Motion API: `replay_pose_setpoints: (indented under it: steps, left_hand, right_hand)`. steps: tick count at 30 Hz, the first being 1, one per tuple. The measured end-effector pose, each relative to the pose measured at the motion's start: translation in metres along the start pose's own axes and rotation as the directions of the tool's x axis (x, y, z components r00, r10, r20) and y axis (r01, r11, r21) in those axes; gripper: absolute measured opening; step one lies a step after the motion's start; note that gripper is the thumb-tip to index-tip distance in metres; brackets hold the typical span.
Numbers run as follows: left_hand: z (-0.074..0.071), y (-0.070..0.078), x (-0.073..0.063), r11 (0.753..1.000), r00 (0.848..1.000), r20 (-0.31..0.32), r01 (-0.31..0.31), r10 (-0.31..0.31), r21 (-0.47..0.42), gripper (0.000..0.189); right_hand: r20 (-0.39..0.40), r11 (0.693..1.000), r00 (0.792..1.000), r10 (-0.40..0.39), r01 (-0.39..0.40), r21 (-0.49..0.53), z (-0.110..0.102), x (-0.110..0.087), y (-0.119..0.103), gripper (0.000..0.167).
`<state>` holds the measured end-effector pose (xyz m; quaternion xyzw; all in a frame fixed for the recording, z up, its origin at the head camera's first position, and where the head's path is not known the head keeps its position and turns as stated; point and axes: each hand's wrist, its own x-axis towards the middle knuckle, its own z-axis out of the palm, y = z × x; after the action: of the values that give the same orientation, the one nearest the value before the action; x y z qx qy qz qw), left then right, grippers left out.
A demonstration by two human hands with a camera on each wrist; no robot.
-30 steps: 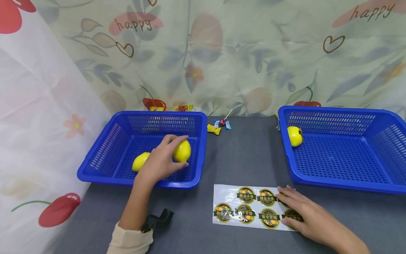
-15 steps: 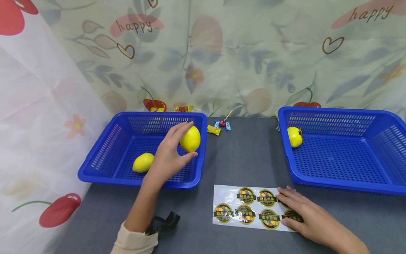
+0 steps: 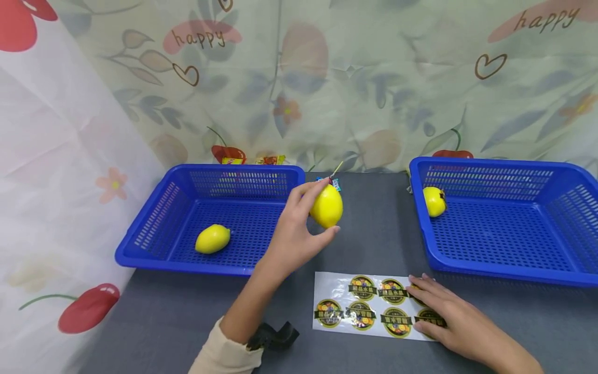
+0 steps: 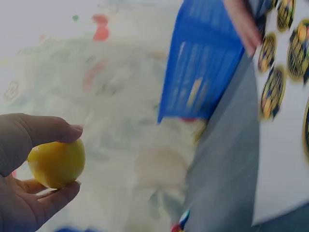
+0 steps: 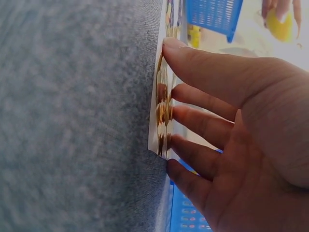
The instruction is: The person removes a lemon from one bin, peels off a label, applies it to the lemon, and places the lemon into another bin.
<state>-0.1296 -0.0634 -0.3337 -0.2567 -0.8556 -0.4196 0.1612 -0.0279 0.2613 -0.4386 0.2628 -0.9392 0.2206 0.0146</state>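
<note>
My left hand (image 3: pixel 299 228) grips a yellow lemon (image 3: pixel 327 206) between thumb and fingers, raised beside the right rim of the left blue basket (image 3: pixel 140 262). In the left wrist view the same lemon (image 4: pixel 57 164) sits between the thumb above and the fingers below. A second lemon (image 3: pixel 213 239) lies in that basket. My right hand (image 3: pixel 455 317) rests with extended fingers on the right end of a white sheet (image 3: pixel 322 285) of round black-and-gold fruit stickers, covering some of them. In the right wrist view its fingertips touch the sheet (image 5: pixel 153 130).
At the right stands another blue basket (image 3: pixel 495 272), with a yellow fruit (image 3: pixel 434 201) with a dark cap against its left wall. Wrapped candies (image 3: pixel 336 184) and a lollipop stick (image 3: pixel 337 168) lie by the patterned backdrop (image 3: pixel 350 104). A grey cloth (image 3: pixel 374 228) covers the table.
My left hand has lifted the lemon and carried it right, out over the left basket's right rim. The right hand has stayed on the sticker sheet.
</note>
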Motion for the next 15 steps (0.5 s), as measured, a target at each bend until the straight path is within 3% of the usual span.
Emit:
replay_pose_setpoints:
  steps: [4, 6, 11, 15]
  left_hand:
    - [0.024, 0.009, 0.001, 1.0, 0.996, 0.093, 0.012, -0.014, 0.025, 0.085]
    - [0.038, 0.011, 0.0, 0.998, 0.986, 0.161, 0.035, -0.043, 0.053, 0.085]
    - [0.069, 0.004, 0.0, 0.985, 0.937, 0.315, 0.12, -0.152, 0.12, 0.085]
    - [0.083, -0.007, 0.002, 0.971, 0.906, 0.356, 0.184, -0.228, 0.155, 0.085]
  right_hand:
    - [0.004, 1.0, 1.0, 0.003, -0.003, -0.005, 0.0, 0.0, 0.0, 0.061]
    - [0.009, 1.0, 1.0, 0.009, -0.009, -0.009, -0.001, 0.0, 0.0, 0.061]
    - [0.013, 1.0, 1.0, 0.006, -0.007, 0.005, -0.001, 0.0, 0.001, 0.06]
    - [0.013, 1.0, 1.0, 0.008, -0.008, 0.025, 0.0, -0.001, 0.001, 0.06]
